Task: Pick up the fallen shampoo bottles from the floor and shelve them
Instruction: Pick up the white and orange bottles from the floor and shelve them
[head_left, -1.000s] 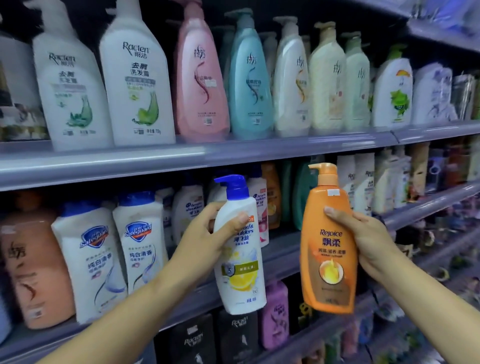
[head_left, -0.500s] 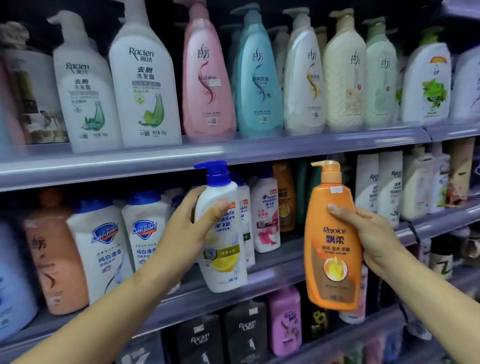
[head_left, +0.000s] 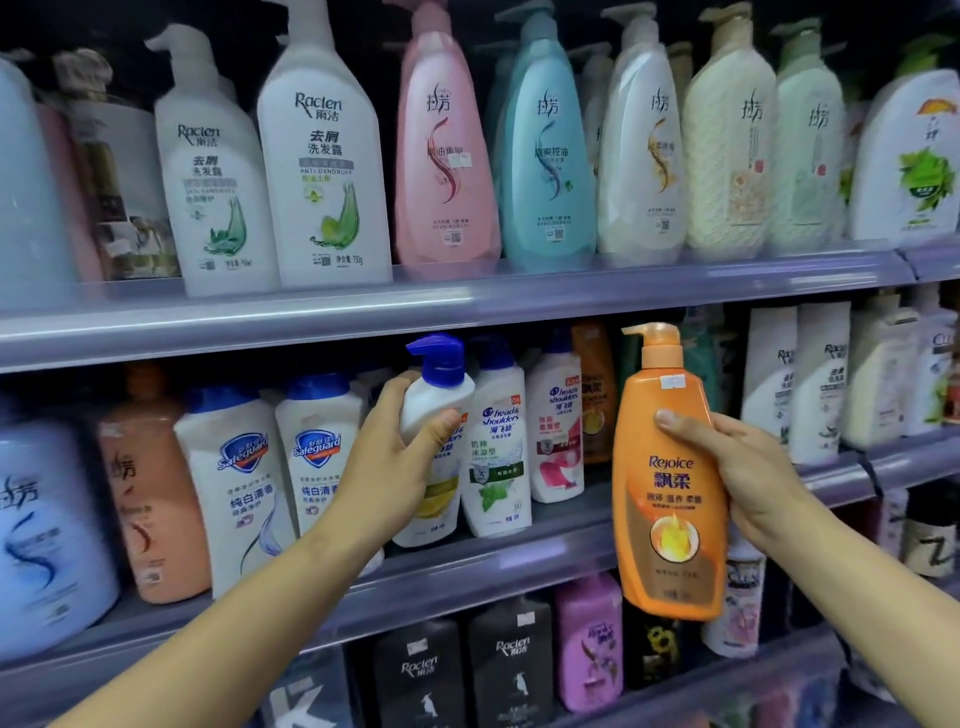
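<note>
Both hands grip upright bottles, pumps up: left (head_left: 400, 457) white bottle (head_left: 436, 441), right (head_left: 737, 467) orange bottle (head_left: 670, 488).

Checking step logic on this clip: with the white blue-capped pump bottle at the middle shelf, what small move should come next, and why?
Probably let the left hand set the white blue-capped pump bottle down and release it. It stands upright in the middle shelf row, beside the matching white mint-label bottle. The right hand holds the orange pump bottle in front of the shelves, unplaced.
</note>
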